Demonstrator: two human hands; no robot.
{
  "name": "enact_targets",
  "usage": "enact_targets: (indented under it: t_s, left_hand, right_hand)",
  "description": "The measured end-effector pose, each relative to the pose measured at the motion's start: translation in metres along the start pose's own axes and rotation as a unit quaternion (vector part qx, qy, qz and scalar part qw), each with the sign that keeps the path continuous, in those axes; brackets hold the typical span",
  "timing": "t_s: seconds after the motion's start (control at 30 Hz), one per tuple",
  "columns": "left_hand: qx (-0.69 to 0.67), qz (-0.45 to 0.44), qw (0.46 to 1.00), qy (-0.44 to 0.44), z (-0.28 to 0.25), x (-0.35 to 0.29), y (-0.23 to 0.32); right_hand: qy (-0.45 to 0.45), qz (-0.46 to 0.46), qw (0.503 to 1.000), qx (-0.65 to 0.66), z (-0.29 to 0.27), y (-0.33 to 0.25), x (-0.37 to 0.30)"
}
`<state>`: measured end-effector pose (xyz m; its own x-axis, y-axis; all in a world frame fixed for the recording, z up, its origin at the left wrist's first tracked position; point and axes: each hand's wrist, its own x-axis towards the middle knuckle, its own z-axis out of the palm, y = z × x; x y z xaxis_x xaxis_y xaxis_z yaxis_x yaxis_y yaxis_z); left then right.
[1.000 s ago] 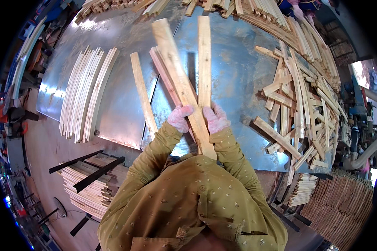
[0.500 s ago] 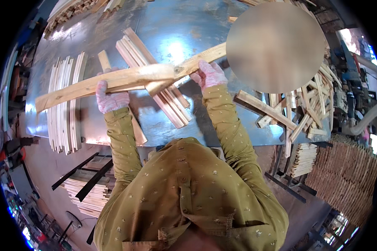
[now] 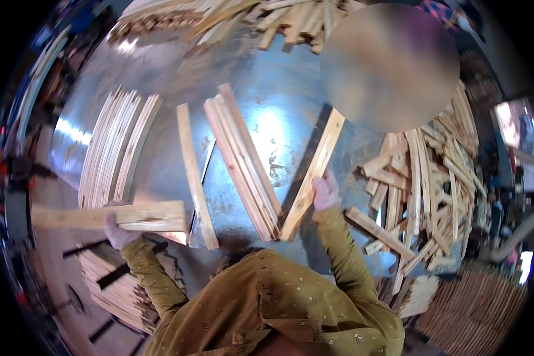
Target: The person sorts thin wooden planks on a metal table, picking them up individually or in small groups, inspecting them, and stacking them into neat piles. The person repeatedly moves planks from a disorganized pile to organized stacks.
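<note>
My left hand [image 3: 120,230], in a pale pinkish glove, is closed on a flat wooden slat [image 3: 154,216] held crosswise at the table's near left edge. My right hand [image 3: 326,191], gloved alike, grips a second wooden slat [image 3: 310,199] that slants up and away to the right, its near end close to a bundle of slats. That bundle of narrow slats [image 3: 243,160] lies at a slant between my hands. Left of it a single slat [image 3: 194,172] lies on the metal table [image 3: 166,142]. Beyond my left hand stretches a row of parallel slats [image 3: 114,148].
A jumbled heap of wooden pieces [image 3: 418,184] covers the table's right side. More slats [image 3: 296,24] are piled along the far edge. Below the table stand stacked wood [image 3: 110,285] at left and a large brown stack [image 3: 474,308] at right. A blurred disc hides the upper right.
The two slats, crossed in front of me before, are now apart. My left hand has moved left and nearer with one; my right hand has moved nearer, its slat turned steeper.
</note>
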<state>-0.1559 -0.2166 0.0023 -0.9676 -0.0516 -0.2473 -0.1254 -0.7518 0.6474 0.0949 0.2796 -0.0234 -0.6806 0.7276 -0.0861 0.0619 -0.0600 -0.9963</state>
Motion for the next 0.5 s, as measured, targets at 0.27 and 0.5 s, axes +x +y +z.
enact_targets:
  t_s: [0.27, 0.5]
  left_hand:
    - [0.476, -0.023, 0.879, 0.007, 0.033, -0.051, -0.100]
    - [0.676, -0.170, 0.717, 0.020, 0.014, -0.038, -0.126]
  right_hand:
    - [0.048, -0.083, 0.830, -0.550, -0.007, -0.095, 0.307]
    - [-0.213, 0.094, 0.823, -0.518, 0.088, -0.017, 0.047]
